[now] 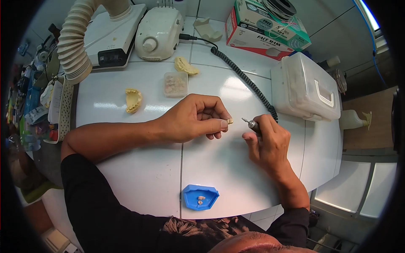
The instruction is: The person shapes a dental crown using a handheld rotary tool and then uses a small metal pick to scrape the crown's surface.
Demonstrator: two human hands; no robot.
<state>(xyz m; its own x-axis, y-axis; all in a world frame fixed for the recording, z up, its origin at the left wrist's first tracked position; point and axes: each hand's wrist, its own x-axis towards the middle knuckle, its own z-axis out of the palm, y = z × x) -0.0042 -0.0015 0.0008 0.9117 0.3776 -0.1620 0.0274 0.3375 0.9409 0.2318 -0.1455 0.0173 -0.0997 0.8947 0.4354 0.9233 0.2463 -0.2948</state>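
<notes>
Two hands at work over the middle of the white table (139, 177), and you've got something in each. Your left hand (192, 118) pinches a tiny pale piece (230, 121) between thumb and fingertip; it's too small to say more than that it looks tooth-like. Your right hand (270, 141) is wrapped around a handpiece (252, 125), most of its body buried in your fist, only the metal tip poking out toward the piece, just apart from it. Its coiled cable (244, 78) runs back to the control box (158, 31) at the far edge. Near the front edge sits a blue tray (187, 201) with two small bits inside. Toward the far left lies a yellow dental cast (133, 100), and beside it a small clear box (175, 84), contents blurry.
</notes>
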